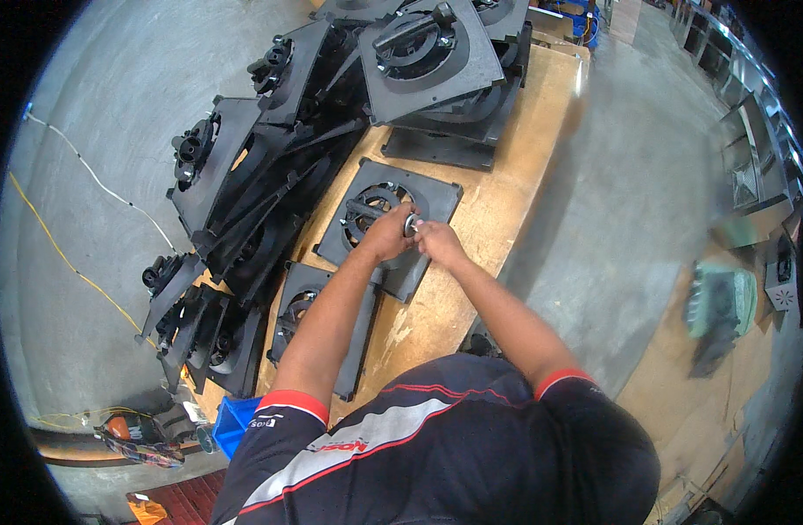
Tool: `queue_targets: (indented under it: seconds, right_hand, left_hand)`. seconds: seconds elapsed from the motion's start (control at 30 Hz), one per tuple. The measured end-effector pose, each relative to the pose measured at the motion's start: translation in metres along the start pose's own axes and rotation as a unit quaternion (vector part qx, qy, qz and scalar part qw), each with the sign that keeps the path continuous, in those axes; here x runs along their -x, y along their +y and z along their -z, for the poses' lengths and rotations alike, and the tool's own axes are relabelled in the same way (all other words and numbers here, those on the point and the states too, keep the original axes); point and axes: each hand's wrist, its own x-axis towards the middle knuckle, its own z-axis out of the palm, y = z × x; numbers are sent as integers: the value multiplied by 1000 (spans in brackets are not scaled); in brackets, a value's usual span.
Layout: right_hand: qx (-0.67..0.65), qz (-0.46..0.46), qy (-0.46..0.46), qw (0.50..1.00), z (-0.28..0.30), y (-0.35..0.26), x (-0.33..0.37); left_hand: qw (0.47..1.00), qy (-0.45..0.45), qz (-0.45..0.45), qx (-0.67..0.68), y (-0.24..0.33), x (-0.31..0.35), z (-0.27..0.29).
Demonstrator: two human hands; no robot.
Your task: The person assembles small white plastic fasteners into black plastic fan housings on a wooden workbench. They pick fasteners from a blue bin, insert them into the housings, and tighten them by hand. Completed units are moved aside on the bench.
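Over a square black plastic panel (pixel 432 194) with a round ringed opening and a crossbar, my two hands meet. My left hand (pixel 388 234) is closed on a small round silvery part (pixel 410 226), holding it just above the panel's right half. From the right, my right hand (pixel 439 243) reaches in with its fingers pinched together against that part. What the right fingers grip is too small and covered to make out. A second black panel (pixel 353 350) of the same kind lies nearer, partly behind my left forearm.
Leaning black panels (pixel 217 157) crowd the left side of the wooden table (pixel 546 144). More are stacked at the far end, topped by a panel with a crossbar (pixel 480 66). A blue bin (pixel 233 426) stands at the near left. Cables (pixel 95 171) lie on the floor.
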Motion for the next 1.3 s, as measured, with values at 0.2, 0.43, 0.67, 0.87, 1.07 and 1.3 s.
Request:
queue_targets:
  seconds: [0.2,0.43,0.67,0.87,1.07,1.3]
  right_hand:
    - [50,2,-21,999,8,-9,2]
    - [67,-12,-21,997,9,-9,-2]
    - [156,82,31,984,9,-21,9]
    - [197,54,-42,978,9,-20,6]
    - [203,86,0,975,14,-29,14]
    - [112,63,-4,992,9,-21,11]
  left_hand:
    - [1000,-9,11,-6,2,5,3]
    - [1000,-15,19,4,3,1,1]
    - [1000,6,-17,-21,-3,2,-2]
    - [1000,18,-20,-15,-18,3,-9]
    - [1000,10,-14,-4,1,1,1]
    - [1000,9,-6,0,-5,2,-2]
